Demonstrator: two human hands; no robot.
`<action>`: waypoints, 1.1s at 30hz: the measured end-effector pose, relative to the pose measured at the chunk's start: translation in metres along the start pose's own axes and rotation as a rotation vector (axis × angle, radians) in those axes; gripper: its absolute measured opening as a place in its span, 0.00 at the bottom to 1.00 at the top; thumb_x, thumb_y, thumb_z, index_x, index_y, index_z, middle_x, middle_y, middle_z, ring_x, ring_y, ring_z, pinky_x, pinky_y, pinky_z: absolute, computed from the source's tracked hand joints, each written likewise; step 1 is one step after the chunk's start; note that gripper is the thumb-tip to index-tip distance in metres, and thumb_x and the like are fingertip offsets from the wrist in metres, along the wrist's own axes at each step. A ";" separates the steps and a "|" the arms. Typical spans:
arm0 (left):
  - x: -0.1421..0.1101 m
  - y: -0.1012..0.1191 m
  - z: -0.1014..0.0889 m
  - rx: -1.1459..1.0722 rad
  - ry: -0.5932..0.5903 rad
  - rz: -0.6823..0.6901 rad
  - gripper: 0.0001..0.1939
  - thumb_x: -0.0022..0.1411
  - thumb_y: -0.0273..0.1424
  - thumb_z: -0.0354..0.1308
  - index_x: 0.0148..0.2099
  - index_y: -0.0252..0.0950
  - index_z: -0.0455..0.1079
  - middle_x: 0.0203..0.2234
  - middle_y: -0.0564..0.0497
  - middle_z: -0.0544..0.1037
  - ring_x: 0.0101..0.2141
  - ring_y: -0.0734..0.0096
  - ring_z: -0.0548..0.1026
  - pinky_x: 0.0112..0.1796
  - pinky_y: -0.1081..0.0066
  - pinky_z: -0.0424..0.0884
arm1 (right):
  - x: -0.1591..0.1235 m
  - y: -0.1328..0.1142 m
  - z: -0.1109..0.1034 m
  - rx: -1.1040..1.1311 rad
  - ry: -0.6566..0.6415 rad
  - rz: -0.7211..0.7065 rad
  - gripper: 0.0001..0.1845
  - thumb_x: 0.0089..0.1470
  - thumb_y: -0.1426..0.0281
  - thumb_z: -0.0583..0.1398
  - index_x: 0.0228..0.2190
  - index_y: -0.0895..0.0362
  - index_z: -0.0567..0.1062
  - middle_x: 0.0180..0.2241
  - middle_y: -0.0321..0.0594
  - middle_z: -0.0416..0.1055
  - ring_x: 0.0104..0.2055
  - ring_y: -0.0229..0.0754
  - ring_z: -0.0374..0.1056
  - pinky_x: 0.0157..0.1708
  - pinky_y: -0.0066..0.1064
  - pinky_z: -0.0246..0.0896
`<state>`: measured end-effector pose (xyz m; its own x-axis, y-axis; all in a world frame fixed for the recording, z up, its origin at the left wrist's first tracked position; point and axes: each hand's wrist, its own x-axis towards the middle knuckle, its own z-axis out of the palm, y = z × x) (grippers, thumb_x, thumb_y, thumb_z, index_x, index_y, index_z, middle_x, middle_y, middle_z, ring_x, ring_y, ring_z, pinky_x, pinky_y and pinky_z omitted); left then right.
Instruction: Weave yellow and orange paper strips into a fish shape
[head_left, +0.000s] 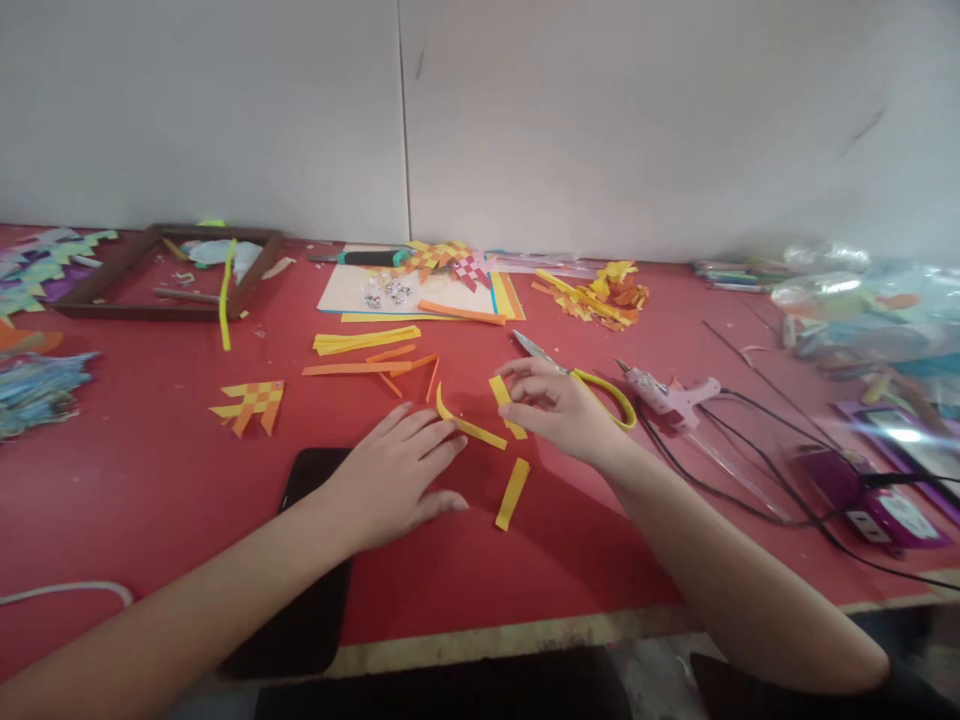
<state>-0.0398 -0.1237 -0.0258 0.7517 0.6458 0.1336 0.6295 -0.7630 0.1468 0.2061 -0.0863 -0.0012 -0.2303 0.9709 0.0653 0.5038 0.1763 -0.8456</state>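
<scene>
While left fingers (pixel 431 438) spread, right fingers (pixel 534 385) curve over a yellow strip (pixel 499 391), short, narrow, pinch unclear.

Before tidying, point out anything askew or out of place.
The black phone-like slab looks precarious: its near end seems to overhang the red table. A yellow strip straddling the brown frame looks stray.

The paper strips (pixel 513 494) look matt, the metal scissor blades (pixel 532 347) smooth.
</scene>
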 end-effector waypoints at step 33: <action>0.005 -0.012 -0.004 -0.133 0.215 0.139 0.15 0.67 0.33 0.54 0.51 0.34 0.75 0.48 0.42 0.79 0.49 0.54 0.73 0.51 0.51 0.71 | -0.030 -0.004 0.018 -0.223 -0.217 -0.236 0.13 0.52 0.76 0.55 0.31 0.56 0.81 0.27 0.38 0.77 0.31 0.38 0.69 0.35 0.31 0.64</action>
<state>-0.0448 -0.1110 -0.0234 0.7609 0.5370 0.3643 0.4815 -0.8436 0.2378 0.1963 -0.1193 -0.0096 -0.5198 0.8471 0.1106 0.5793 0.4447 -0.6832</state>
